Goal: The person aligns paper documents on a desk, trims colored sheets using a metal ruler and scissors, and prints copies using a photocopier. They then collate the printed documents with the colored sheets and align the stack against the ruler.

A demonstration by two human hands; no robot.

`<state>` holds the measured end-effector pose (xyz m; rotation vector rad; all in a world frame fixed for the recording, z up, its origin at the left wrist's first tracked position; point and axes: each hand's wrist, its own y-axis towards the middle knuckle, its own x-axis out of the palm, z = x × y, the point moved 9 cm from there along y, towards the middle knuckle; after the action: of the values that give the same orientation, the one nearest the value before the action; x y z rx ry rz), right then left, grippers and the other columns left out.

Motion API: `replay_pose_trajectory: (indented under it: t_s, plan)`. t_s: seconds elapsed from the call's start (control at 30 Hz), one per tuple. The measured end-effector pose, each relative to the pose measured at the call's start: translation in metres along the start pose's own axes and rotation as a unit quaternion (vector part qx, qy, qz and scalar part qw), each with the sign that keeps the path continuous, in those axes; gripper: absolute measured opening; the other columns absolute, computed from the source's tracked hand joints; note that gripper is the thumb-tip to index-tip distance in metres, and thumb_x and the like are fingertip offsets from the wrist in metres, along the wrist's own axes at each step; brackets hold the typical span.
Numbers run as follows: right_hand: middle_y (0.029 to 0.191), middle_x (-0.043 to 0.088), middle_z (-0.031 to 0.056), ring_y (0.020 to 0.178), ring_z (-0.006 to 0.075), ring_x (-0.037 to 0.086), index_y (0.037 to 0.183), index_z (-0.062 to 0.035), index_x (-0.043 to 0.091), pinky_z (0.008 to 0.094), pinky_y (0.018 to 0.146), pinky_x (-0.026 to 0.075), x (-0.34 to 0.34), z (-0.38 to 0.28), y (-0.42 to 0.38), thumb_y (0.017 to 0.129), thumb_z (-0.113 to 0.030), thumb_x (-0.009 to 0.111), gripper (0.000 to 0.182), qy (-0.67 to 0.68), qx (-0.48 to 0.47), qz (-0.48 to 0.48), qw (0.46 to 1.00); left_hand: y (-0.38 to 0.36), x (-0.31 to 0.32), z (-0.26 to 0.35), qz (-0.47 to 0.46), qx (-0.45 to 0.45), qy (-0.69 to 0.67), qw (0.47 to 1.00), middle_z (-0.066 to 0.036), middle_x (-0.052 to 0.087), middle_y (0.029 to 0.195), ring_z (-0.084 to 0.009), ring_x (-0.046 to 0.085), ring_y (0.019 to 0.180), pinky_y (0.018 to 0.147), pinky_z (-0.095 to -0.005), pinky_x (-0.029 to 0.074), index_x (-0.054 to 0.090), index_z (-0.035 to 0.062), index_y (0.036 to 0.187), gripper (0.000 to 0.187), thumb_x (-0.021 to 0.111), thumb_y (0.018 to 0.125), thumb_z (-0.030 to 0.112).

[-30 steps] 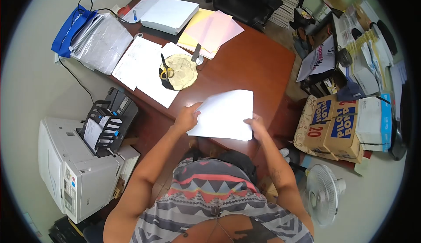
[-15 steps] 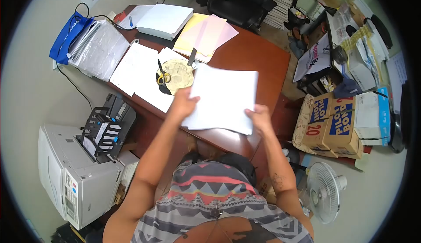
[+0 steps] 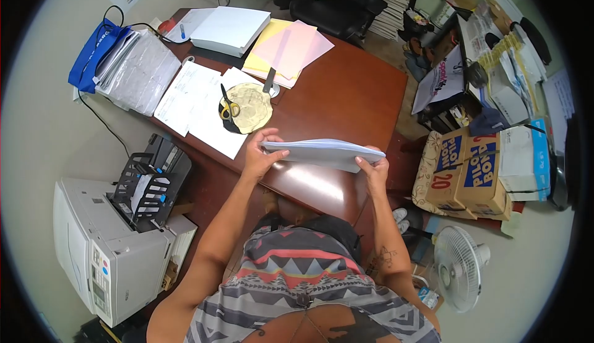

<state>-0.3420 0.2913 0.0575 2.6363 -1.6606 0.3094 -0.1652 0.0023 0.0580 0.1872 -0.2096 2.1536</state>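
A stack of white paper (image 3: 322, 153) is held up above the front part of the brown desk (image 3: 365, 89), tilted so that its long edge shows. My left hand (image 3: 263, 154) grips its left end, thumb on the near side and fingers behind. At the right end my right hand (image 3: 373, 169) pinches the stack in the same way. Beyond my left hand lie a round cream-coloured pad (image 3: 252, 109) and yellow-handled scissors (image 3: 229, 109), with printed sheets (image 3: 201, 104) to their left.
At the back of the desk are a thick paper ream (image 3: 232, 28) and pink and yellow sheets (image 3: 294, 49). A printer (image 3: 117, 238) stands at the left. Cardboard boxes (image 3: 467, 169) and a fan (image 3: 458, 269) are on the right.
The paper stack has gone from lying nearly flat to standing tilted on edge, narrower in view. Both hands have turned with it, still gripping its ends.
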Motion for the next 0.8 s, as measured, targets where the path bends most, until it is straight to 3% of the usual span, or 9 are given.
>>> replay_pose_trajectory:
  t_s: [0.1, 0.2, 0.27, 0.37, 0.47, 0.6, 0.67, 0.7, 0.8]
  plan:
    - [0.106, 0.066, 0.0084, 0.096, 0.0152, 0.062, 0.112, -0.0001, 0.063, 0.0292, 0.088, 0.049, 0.021, -0.027, 0.001, 0.076, -0.004, 0.081, 0.04, -0.021, -0.03, -0.032, 0.999, 0.001, 0.008, 0.022, 0.014, 0.088, 0.067, 0.994, -0.01, 0.063, 0.115, -0.0181, 0.061, 0.104, 0.091, -0.0318, 0.051, 0.05, 0.0001, 0.13, 0.078, 0.09, 0.064, 0.006]
    - [0.108, 0.066, 0.0089, 0.1, 0.0164, 0.061, 0.114, -0.0004, 0.062, 0.0304, 0.091, 0.048, 0.025, -0.027, 0.001, 0.074, -0.002, 0.081, 0.044, -0.044, -0.038, -0.06, 0.997, -0.001, 0.011, 0.016, -0.004, 0.054, 0.073, 0.996, -0.01, 0.062, 0.118, -0.0195, 0.061, 0.106, 0.094, -0.0334, 0.05, 0.048, 0.0007, 0.132, 0.084, 0.092, 0.061, 0.011]
    - [0.109, 0.066, 0.0089, 0.101, 0.0172, 0.061, 0.117, 0.0002, 0.06, 0.0306, 0.093, 0.047, 0.022, -0.022, 0.006, 0.073, -0.001, 0.08, 0.048, 0.065, -0.03, -0.048, 0.996, 0.005, 0.006, 0.006, -0.002, 0.059, 0.031, 0.998, -0.009, 0.062, 0.119, -0.0183, 0.061, 0.108, 0.094, -0.0336, 0.05, 0.048, 0.0009, 0.132, 0.082, 0.091, 0.063, 0.008]
    - [0.111, 0.066, 0.0089, 0.103, 0.0182, 0.061, 0.116, 0.0003, 0.06, 0.0319, 0.094, 0.047, 0.025, -0.026, 0.011, 0.076, 0.001, 0.077, 0.044, 0.061, -0.054, -0.03, 0.996, 0.004, 0.02, 0.0, -0.03, 0.028, 0.037, 0.998, -0.009, 0.063, 0.119, -0.0178, 0.061, 0.109, 0.094, -0.0334, 0.05, 0.049, 0.0006, 0.131, 0.073, 0.086, 0.068, 0.003]
    - [0.11, 0.067, 0.0095, 0.102, 0.017, 0.061, 0.115, 0.0014, 0.06, 0.0318, 0.092, 0.047, 0.019, -0.01, 0.021, 0.082, 0.001, 0.072, 0.036, 0.034, -0.066, -0.002, 0.997, 0.012, 0.008, -0.014, 0.039, 0.044, -0.068, 0.996, -0.009, 0.066, 0.115, -0.0171, 0.062, 0.105, 0.092, -0.0326, 0.051, 0.056, -0.0002, 0.123, 0.054, 0.08, 0.075, -0.001]
    - [0.098, 0.07, 0.009, 0.087, 0.0128, 0.064, 0.111, 0.0047, 0.063, 0.0285, 0.079, 0.051, 0.004, -0.009, 0.032, 0.089, 0.0, 0.063, 0.022, -0.086, -0.064, 0.045, 0.993, 0.024, 0.0, -0.023, 0.041, -0.002, 0.103, 0.994, -0.01, 0.071, 0.102, -0.017, 0.067, 0.093, 0.085, -0.0324, 0.053, 0.064, -0.0024, 0.111, 0.034, 0.074, 0.079, -0.001]
    - [0.096, 0.07, 0.0102, 0.081, 0.0146, 0.065, 0.107, 0.0059, 0.065, 0.0298, 0.075, 0.052, 0.003, -0.008, 0.038, 0.089, 0.003, 0.061, 0.018, -0.187, -0.004, 0.046, 0.981, 0.038, -0.003, -0.016, 0.031, -0.004, 0.161, 0.986, -0.012, 0.072, 0.099, -0.0181, 0.068, 0.089, 0.083, -0.0328, 0.053, 0.066, -0.0035, 0.107, 0.03, 0.074, 0.079, 0.001]
    - [0.096, 0.07, 0.0102, 0.081, 0.0146, 0.065, 0.107, 0.0059, 0.065, 0.0298, 0.075, 0.052, 0.001, -0.002, 0.036, 0.089, 0.003, 0.061, 0.018, -0.188, -0.002, 0.046, 0.981, 0.047, -0.01, -0.038, 0.028, -0.054, 0.209, 0.976, -0.016, 0.072, 0.098, -0.0215, 0.069, 0.088, 0.08, -0.0338, 0.054, 0.066, -0.0046, 0.106, 0.031, 0.075, 0.077, 0.003]
    - [0.094, 0.072, 0.0162, 0.083, 0.0248, 0.069, 0.109, 0.005, 0.067, 0.0368, 0.078, 0.054, -0.004, 0.068, 0.045, 0.079, 0.0, 0.064, 0.03, -0.393, 0.183, -0.031, 0.901, 0.036, 0.001, -0.053, -0.037, -0.186, 0.422, 0.886, -0.028, 0.069, 0.097, -0.0383, 0.069, 0.093, 0.081, -0.0426, 0.055, 0.068, -0.0073, 0.098, 0.028, 0.067, 0.073, 0.005]
